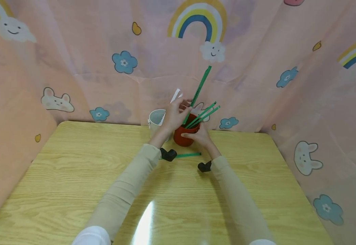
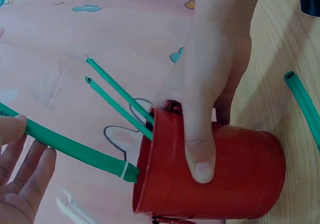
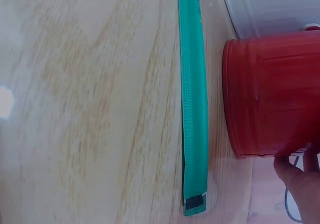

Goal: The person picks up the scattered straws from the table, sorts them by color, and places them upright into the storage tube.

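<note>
My left hand [image 1: 175, 114] pinches a long, narrow green strip [image 2: 75, 148] between thumb and fingers. The strip slants, its lower end at the mouth of a small red bucket [image 2: 235, 169]. With the thumb on its outside wall and fingers behind, my right hand [image 1: 198, 136] grips this bucket at the rim. Two more green strips [image 1: 203, 115] lean out of the bucket toward the right. Another green strip [image 3: 194, 98] lies on the table in front of the bucket. What exactly the strips are, I cannot tell; they look flat and tube-like.
A white bucket [image 1: 154, 119] stands left of the red one, partly behind my left arm, with white strips [image 1: 176, 95] rising near it. Behind the wooden table [image 1: 104, 163] hangs a pink patterned curtain [image 1: 153, 61]. Black wrist devices [image 1: 168, 154] sit below both hands.
</note>
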Tool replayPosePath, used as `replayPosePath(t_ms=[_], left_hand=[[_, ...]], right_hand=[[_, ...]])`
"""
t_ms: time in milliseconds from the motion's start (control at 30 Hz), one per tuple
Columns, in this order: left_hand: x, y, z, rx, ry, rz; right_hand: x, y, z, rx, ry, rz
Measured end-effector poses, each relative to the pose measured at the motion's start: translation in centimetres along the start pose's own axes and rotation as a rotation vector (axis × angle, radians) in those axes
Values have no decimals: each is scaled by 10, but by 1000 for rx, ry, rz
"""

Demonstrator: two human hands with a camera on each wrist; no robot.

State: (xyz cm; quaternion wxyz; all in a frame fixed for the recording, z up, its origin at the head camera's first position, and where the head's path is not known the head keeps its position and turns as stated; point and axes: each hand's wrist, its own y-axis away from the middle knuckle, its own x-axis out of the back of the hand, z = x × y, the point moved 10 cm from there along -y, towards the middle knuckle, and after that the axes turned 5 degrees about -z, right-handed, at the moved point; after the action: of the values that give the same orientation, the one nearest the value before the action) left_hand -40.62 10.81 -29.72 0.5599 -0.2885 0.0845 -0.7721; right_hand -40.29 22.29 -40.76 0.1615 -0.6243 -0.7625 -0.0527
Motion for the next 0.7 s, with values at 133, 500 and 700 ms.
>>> replayPosePath(t_ms=[133, 500, 700], left_hand=[[-6, 1, -1, -4, -35, -17], [-19, 4, -18, 55, -100, -96], [-29, 8, -25, 72, -106, -134]], right_hand=[[0, -1, 2, -9, 12, 2], [0, 1, 1, 7, 25, 0], [0, 1, 1, 26, 17, -10]])
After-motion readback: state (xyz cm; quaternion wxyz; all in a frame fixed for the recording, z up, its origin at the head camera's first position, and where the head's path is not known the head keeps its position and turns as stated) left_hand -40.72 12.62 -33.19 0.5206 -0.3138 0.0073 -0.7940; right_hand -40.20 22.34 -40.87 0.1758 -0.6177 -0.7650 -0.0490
